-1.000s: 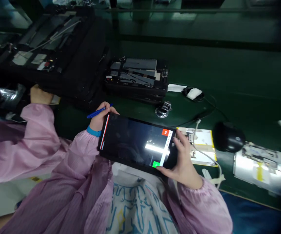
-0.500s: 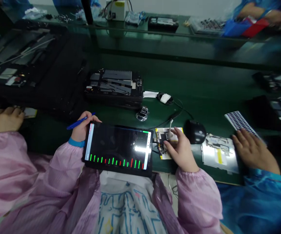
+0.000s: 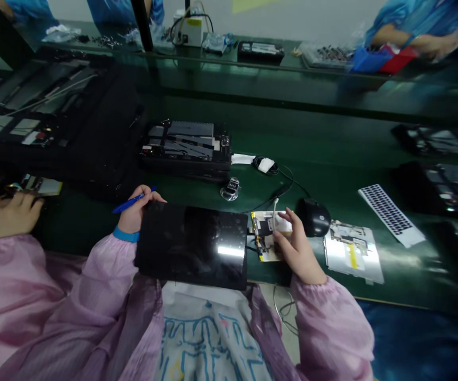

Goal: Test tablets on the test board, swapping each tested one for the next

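Observation:
A dark display panel is tilted towards me at the table's front edge, its screen black with a light reflection. My left hand grips its upper left corner and also has a blue pen between the fingers. Right of the panel lies a circuit board with a flat battery pack, seemingly joined to the panel by a short cable. My right hand rests over that board, thumb and forefinger apart. A white cable end rises beside the fingertips; the fingertips' exact contact is unclear.
A black mouse-like device, a metal plate with a board and a sheet of dark labels lie to the right. Behind are stacked device bodies, a coiled cable and a small round stand. A co-worker's hand is at left.
The display has gone from bright bars to black. My right thumb has shifted slightly right over the board. The co-worker's hand at the right has left the label sheet and is out of view.

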The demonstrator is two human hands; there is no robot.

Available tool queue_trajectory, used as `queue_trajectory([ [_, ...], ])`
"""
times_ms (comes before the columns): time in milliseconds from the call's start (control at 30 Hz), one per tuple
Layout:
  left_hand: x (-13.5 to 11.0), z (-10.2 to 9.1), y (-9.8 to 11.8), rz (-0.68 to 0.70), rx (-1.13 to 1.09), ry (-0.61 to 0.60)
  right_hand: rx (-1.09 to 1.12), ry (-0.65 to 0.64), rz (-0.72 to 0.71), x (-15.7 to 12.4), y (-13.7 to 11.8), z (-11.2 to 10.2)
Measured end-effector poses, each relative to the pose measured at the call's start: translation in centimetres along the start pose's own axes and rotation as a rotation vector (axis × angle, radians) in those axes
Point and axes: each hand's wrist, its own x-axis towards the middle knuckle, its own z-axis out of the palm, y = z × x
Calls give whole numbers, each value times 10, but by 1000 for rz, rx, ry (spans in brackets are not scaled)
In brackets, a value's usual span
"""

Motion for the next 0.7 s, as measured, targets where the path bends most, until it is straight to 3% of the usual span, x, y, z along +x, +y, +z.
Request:
queue_trajectory([
  [67,0,0,0,-3,-11,-3,-25,-105,-125,5,-3,-11],
  [167,0,0,1,0,-23,-6,-145,-440,-302,19,-8,-21],
  [233,-1,0,2,-6,-24,-4,-253,-638,-334,33,-12,-23],
  [300,-2,0,3,-18,-17,-1,-334,-758,-345,48,-15,-22],
  [467,-2,-1,3,-25,-11,14,-369,-894,-362,74,-21,-16],
  [700,0,-2,2,-38,-36,15,-363,-990,-323,86,-26,-10],
])
